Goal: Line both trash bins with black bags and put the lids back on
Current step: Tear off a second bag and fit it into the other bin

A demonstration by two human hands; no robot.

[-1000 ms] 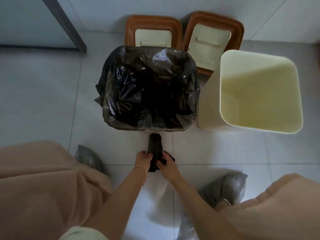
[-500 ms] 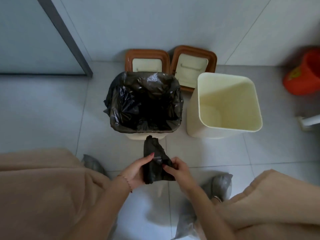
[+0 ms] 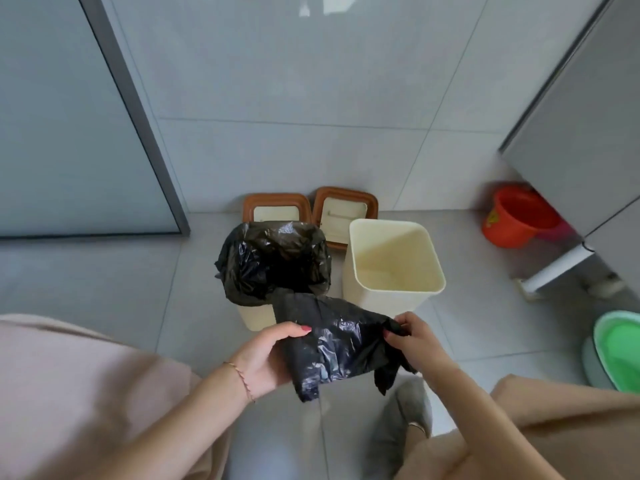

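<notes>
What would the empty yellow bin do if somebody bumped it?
The empty bin would probably slide or tip easily: it looks like thin plastic with nothing inside to weigh it down. It is tall for its base, and the tiled floor looks smooth, so a bump may send it skidding. It should keep its shape, unlike the floppy bag in the hands.

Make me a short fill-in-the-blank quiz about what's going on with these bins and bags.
1. The left bin is already lined with a ____ bag.
2. The unlined bin is ____ inside.
3. Both lids lean against the ____.
4. The loose bag is held by ____ hands: left hand, right hand.

Missing words: black; empty; wall; both
</notes>
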